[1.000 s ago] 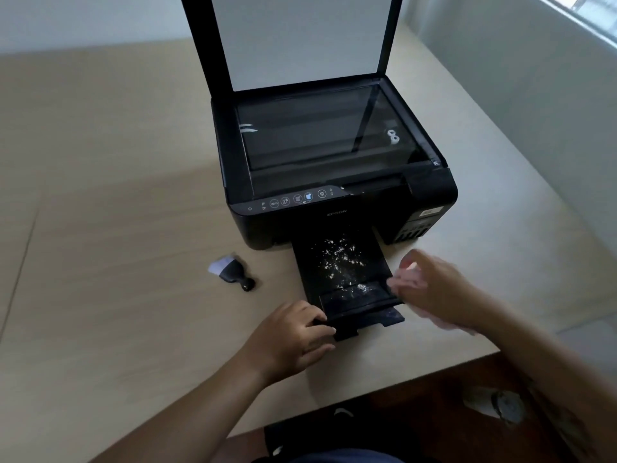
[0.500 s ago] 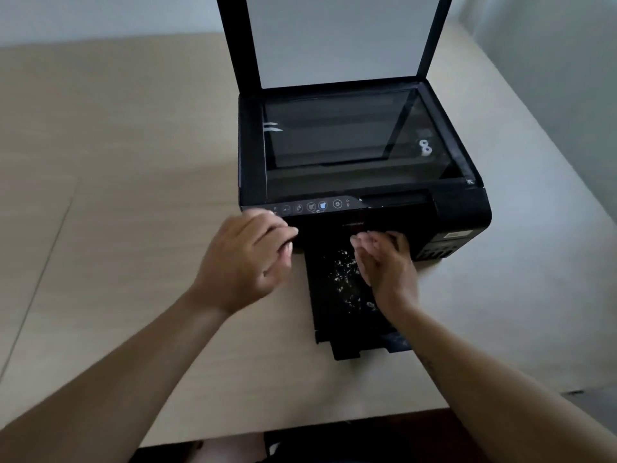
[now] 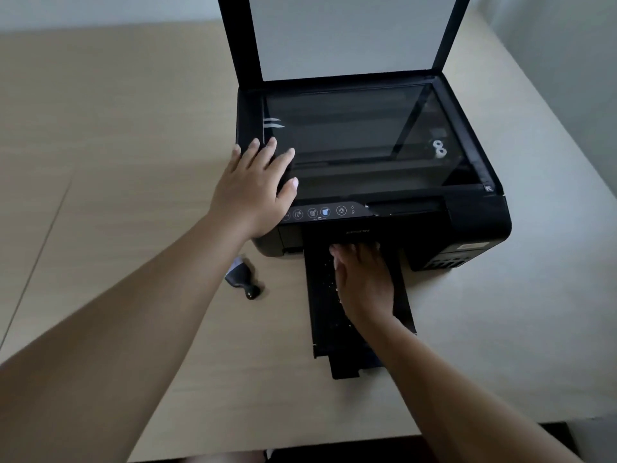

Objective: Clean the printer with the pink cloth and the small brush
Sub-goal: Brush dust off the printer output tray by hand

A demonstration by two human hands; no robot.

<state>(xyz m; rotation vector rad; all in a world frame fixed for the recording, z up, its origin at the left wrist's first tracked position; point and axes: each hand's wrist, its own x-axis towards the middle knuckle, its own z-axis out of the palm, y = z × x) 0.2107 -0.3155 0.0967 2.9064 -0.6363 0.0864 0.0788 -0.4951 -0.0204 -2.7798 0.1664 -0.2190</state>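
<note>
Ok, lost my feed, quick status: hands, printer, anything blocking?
Left hand flat on printer top, fingers straight. Right hand flat on specked output tray, pink cloth not visible. Small brush idle on table, left of tray. Nothing blocking.

Setting: an indoor desk workspace, home or office, which cannot be told apart. Indicators: a desktop printer [image 3: 474, 222] with its scanner lid [image 3: 347, 35] raised, on a pale wood-grain table [image 3: 117, 145] against a plain painted wall [image 3: 100, 8].

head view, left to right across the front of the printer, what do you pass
small brush → right hand → ink tank block; the left hand is left out, as it overlaps the brush sideways
</note>
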